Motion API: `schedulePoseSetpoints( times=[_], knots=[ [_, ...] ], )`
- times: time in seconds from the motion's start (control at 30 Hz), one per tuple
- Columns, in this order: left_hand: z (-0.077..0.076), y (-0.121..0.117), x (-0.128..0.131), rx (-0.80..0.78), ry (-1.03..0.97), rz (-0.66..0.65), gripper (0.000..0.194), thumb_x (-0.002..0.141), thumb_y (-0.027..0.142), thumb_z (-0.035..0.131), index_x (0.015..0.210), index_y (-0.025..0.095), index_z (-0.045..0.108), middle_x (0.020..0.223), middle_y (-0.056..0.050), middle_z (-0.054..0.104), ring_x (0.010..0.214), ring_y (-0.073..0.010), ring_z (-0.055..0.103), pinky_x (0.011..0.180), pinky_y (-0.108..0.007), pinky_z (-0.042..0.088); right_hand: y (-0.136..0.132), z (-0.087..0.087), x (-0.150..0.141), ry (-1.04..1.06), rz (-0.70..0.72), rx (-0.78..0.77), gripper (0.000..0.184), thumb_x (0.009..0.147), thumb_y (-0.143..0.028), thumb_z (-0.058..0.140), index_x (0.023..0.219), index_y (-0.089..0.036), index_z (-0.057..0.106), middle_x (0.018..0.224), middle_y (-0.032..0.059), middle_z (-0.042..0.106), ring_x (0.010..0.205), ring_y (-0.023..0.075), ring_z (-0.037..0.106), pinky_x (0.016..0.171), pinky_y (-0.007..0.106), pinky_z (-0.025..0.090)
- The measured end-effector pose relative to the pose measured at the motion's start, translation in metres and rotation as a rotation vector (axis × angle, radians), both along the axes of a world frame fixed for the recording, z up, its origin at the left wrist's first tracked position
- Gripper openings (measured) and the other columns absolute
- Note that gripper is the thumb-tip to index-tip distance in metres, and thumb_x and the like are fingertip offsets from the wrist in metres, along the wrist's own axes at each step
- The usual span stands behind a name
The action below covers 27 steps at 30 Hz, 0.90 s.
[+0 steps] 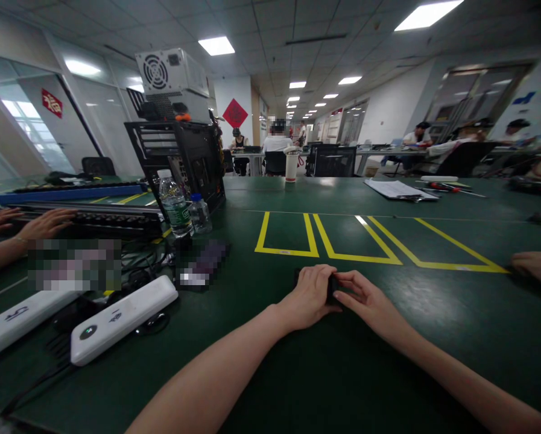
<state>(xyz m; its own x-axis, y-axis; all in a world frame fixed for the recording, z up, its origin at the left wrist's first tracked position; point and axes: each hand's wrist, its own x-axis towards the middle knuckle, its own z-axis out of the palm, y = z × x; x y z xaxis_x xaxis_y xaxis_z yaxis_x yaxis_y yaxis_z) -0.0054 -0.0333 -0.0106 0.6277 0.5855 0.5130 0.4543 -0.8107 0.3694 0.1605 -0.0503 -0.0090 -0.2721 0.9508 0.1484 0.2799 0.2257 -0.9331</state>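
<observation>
Both of my hands meet at a small black object (pixel 331 287) on the dark green table, below the yellow tape outlines. My left hand (pixel 312 296) wraps over it from the left with the fingers closed. From the other side, my right hand (pixel 363 300) holds its right end between thumb and fingertips. Most of the object lies hidden under my fingers, so its kind cannot be made out. A dark edge of it also shows past my left knuckles.
Yellow tape (pixel 288 252) marks several outlines on the table (pixel 261 374). Leftward are a white power bank-like bar (pixel 124 319), cables, a water bottle (pixel 174 205), a smaller bottle (pixel 200 214) and an open computer case (pixel 198 163). A clipboard (pixel 399 190) lies back right. Other people's hands (pixel 46 224) rest at both sides.
</observation>
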Motion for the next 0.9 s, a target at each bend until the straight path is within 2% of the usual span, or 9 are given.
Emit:
schedulePoseSetpoints(
  times=[0.23, 0.5, 0.67, 0.9],
  knots=[
    [0.0, 0.0, -0.001, -0.044, -0.022, -0.009, 0.075, 0.069, 0.028, 0.064, 0.125, 0.018, 0.016, 0.122, -0.012, 0.035, 0.115, -0.0271, 0.034, 0.095, -0.046, 0.03, -0.001, 0.001, 0.001, -0.019, 0.03, 0.072, 0.027, 0.075, -0.028, 0.055, 0.1, -0.023, 0.048, 0.105, 0.0044, 0.051, 0.106, 0.0197, 0.048, 0.095, 0.039, 0.039],
    [0.001, 0.0, 0.001, -0.096, -0.069, -0.003, 0.063, 0.069, 0.025, 0.064, 0.119, 0.019, 0.026, 0.117, -0.011, 0.038, 0.111, -0.0259, 0.037, 0.093, -0.045, 0.032, -0.005, 0.001, 0.002, 0.006, 0.023, 0.053, 0.028, 0.075, -0.03, 0.055, 0.101, -0.025, 0.047, 0.11, 0.0041, 0.047, 0.109, 0.0202, 0.046, 0.095, 0.038, 0.039],
    [0.002, 0.0, 0.001, -0.133, -0.066, -0.002, 0.064, 0.067, 0.024, 0.065, 0.118, 0.021, 0.028, 0.118, -0.01, 0.038, 0.112, -0.026, 0.037, 0.092, -0.046, 0.032, -0.003, 0.001, 0.001, 0.043, 0.007, 0.039, 0.023, 0.076, -0.03, 0.053, 0.097, -0.023, 0.049, 0.105, 0.0045, 0.051, 0.104, 0.0201, 0.049, 0.091, 0.039, 0.041],
    [-0.001, 0.009, 0.001, -0.171, -0.148, -0.011, 0.068, 0.056, 0.031, 0.074, 0.112, 0.022, 0.036, 0.113, -0.006, 0.046, 0.107, -0.0234, 0.043, 0.092, -0.04, 0.033, 0.0, 0.001, -0.001, 0.081, 0.011, -0.009, 0.025, 0.075, -0.027, 0.054, 0.097, -0.022, 0.046, 0.099, 0.0025, 0.055, 0.099, 0.0179, 0.053, 0.086, 0.036, 0.044]
  ],
)
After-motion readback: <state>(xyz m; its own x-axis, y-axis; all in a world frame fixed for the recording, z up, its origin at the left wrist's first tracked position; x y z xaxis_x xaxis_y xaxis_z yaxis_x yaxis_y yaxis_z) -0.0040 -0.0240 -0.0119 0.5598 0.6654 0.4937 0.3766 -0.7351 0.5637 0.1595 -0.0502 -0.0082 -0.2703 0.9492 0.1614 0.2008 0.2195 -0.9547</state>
